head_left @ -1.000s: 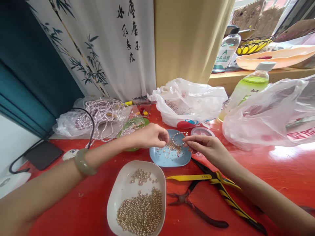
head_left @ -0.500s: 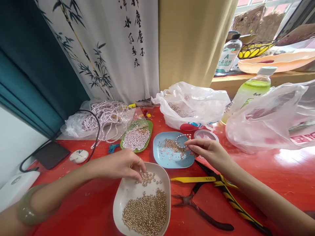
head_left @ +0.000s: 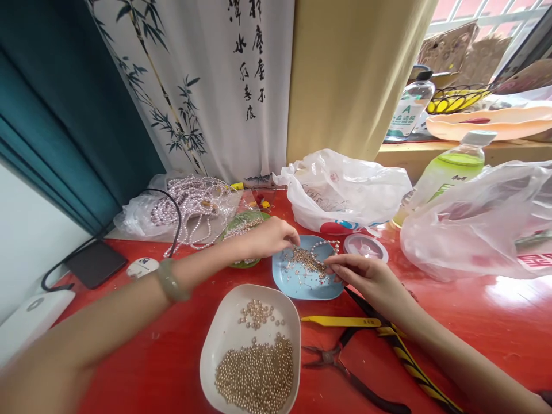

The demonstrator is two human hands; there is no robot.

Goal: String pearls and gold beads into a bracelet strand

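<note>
My left hand [head_left: 276, 237] reaches over the left edge of the blue plate [head_left: 282, 282], its fingertips drawn together. Anything between them is too small to make out. On the plate lie gold-coloured pins [head_left: 311, 260] and tiny loose pieces. A short beaded strand [head_left: 323, 244] curves over the plate's far right side. My right hand [head_left: 366, 277] is at the plate's right edge, thumb and fingers pinched; what they grip is hidden. Nearer to me, a white tray [head_left: 207, 356] holds many gold beads [head_left: 256, 371], with a smaller group of beads [head_left: 257, 313] at its far end.
Yellow tweezers [head_left: 338, 321], pliers [head_left: 330, 357] and a black-and-yellow tool [head_left: 409, 359] lie by my right forearm. Behind are a green plate [head_left: 245, 264] of beads, bundled pearl strands [head_left: 190, 198], a round lidded container [head_left: 365, 247], plastic bags [head_left: 345, 192] and a bottle [head_left: 452, 167].
My left hand has left the white tray and moved forward and right to the blue plate. My right hand has shifted slightly down, below the beaded strand. The view has shifted a little.
</note>
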